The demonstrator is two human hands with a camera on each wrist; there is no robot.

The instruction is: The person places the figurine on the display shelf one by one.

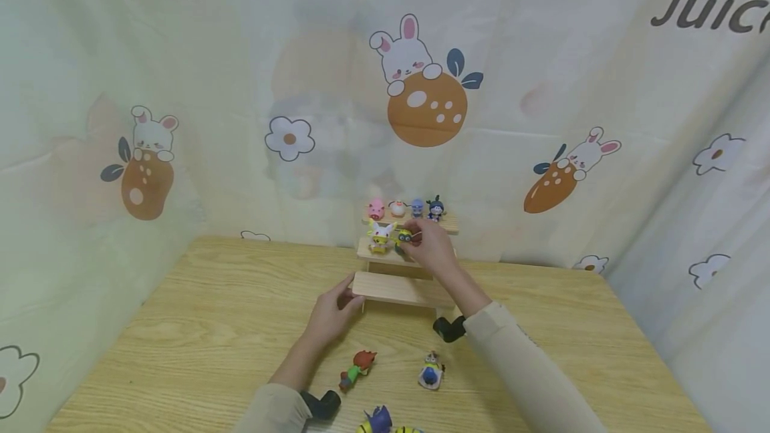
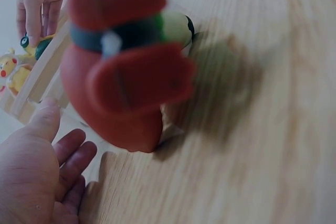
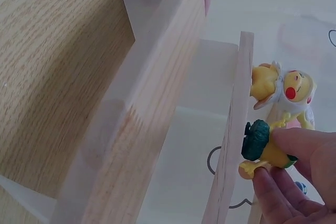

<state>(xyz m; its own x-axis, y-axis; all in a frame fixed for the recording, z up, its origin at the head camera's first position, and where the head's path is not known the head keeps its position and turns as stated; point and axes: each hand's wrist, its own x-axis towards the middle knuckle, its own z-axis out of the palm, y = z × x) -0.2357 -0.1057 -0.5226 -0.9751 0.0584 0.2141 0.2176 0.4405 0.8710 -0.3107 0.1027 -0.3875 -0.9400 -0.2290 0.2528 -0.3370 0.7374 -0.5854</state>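
A small wooden tiered display stand point(image 1: 394, 288) stands on the table. My right hand point(image 1: 432, 246) pinches a yellow-and-green toy figurine point(image 3: 270, 148) between thumb and fingers at its middle tier. The figurine's dark green base is at the board. Beside it on that tier is a yellow figurine with a white eared hood point(image 1: 379, 238). My left hand point(image 1: 329, 313) holds the left end of the lowest board, thumb at the front. Close to the left wrist camera lies a red-haired figurine point(image 1: 358, 369), its reddish-brown underside blurred and large in that view.
On the top tier stand a pink pig figurine point(image 1: 375, 209), a white one point(image 1: 398, 208), a blue-grey one point(image 1: 417, 208) and a dark blue one point(image 1: 436, 208). Nearer me lie a blue-and-yellow figurine point(image 1: 430, 371) and a purple-and-yellow one point(image 1: 377, 421). A printed curtain point(image 1: 337, 72) hangs behind the table.
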